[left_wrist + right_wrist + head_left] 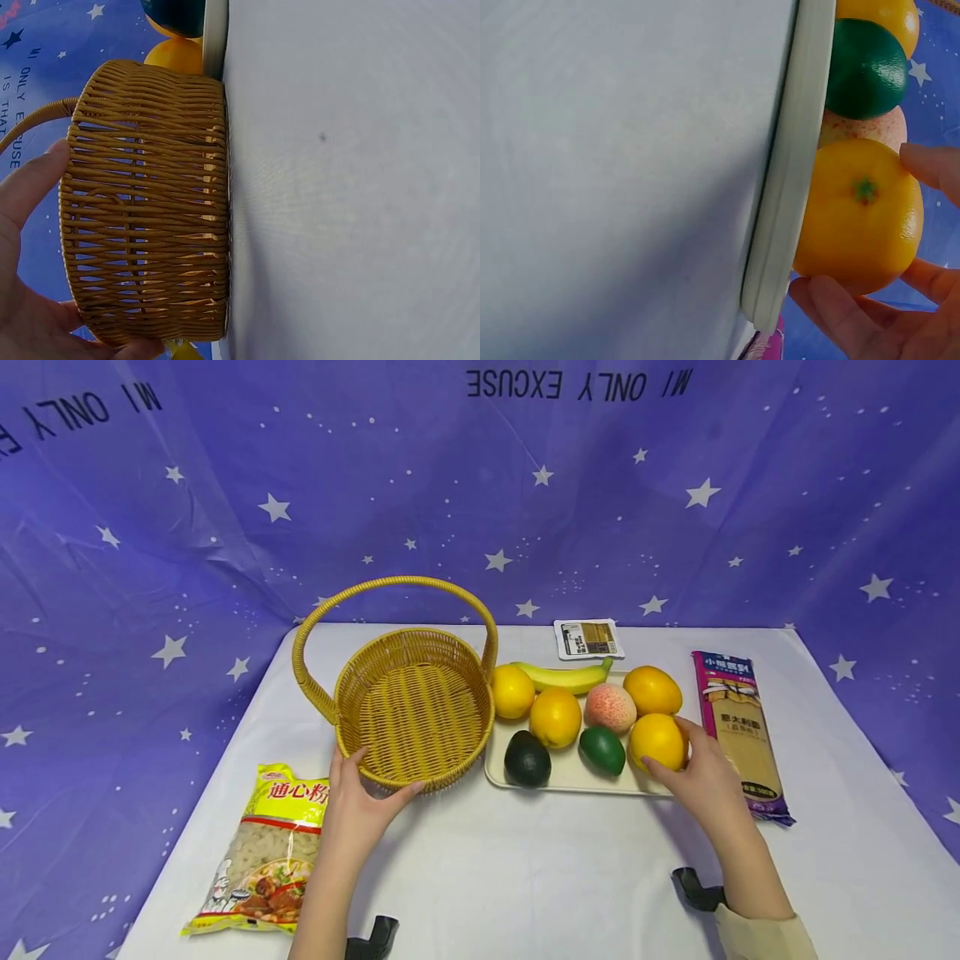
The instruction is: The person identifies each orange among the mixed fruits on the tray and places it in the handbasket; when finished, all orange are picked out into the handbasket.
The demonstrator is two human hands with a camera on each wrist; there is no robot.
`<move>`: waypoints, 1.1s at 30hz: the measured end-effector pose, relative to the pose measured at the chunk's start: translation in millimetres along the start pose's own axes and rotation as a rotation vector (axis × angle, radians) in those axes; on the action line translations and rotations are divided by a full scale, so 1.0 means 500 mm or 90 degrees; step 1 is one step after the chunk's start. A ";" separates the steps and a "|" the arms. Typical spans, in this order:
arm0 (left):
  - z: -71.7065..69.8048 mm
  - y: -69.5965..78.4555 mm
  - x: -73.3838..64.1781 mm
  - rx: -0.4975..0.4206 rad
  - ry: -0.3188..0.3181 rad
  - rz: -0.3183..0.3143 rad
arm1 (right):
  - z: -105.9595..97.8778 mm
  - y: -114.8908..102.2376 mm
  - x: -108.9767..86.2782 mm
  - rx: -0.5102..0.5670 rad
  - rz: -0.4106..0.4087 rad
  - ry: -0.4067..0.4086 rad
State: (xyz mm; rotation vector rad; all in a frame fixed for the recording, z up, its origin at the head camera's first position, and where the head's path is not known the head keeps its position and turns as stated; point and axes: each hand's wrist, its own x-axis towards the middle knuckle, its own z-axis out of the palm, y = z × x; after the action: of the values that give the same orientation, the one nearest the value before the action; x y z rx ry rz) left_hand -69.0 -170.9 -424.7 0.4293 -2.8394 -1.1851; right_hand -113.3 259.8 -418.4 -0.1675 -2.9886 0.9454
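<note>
My left hand (362, 808) holds the near left side of a round woven basket (420, 727) with a tall arched handle. In the left wrist view, its thumb and fingers spread around the rim of the basket (150, 210). My right hand (705, 777) grips an orange (657, 742) at the near right corner of a cream tray (577, 789). Seen from the right wrist, thumb and fingers sit on opposite sides of the orange (859, 217). The orange still lies low against the tray, beside a peach (611, 707) and a green fruit (602, 751).
More oranges (555, 717), a yellow fruit (652, 691), a banana (566, 677) and a dark avocado (527, 759) share the tray. A macaroni bag (270, 852) lies left, a noodle packet (742, 731) right, and a small packet (588, 639) behind.
</note>
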 end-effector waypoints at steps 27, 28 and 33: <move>0.000 0.004 0.003 -0.004 -0.003 -0.013 | -0.001 0.020 0.005 0.070 0.018 0.021; -0.001 0.004 0.003 -0.004 -0.004 -0.014 | -0.003 0.020 0.004 0.078 0.022 0.016; -0.001 0.003 0.002 -0.007 -0.004 -0.015 | -0.018 0.008 -0.002 0.133 0.036 -0.002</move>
State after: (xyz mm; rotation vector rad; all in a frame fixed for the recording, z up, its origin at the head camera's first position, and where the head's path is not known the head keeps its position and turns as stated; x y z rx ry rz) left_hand -70.4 -170.8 -423.5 0.4602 -2.8404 -1.2074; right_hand -111.4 268.1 -413.3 -0.2507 -2.8758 1.2544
